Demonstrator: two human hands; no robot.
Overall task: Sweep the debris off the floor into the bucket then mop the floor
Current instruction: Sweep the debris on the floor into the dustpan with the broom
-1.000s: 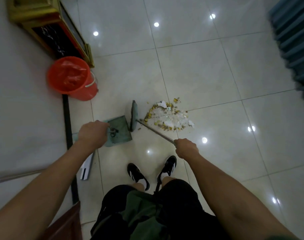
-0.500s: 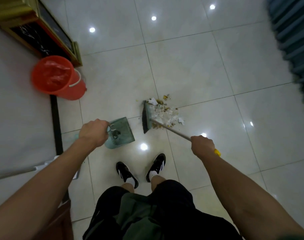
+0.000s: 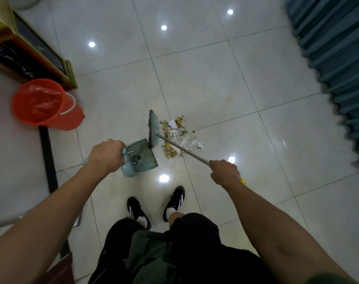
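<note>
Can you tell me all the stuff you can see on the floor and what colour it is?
bucket: one, orange-red with a white handle, on the floor at left, a plastic bag inside
dustpan: one, pale teal, on the floor in front of the feet
broom: one, teal head, metal pole, head at the dustpan's mouth
debris: one pile, yellow bits, white paper, clear wrappers, right of the broom head
floor: glossy pale tiles
cabinet: one, gold and black, top left
curtain: one, blue, at right
shoes: two, black and white
left hand: grips the dustpan handle
right hand: grips the broom pole
</note>
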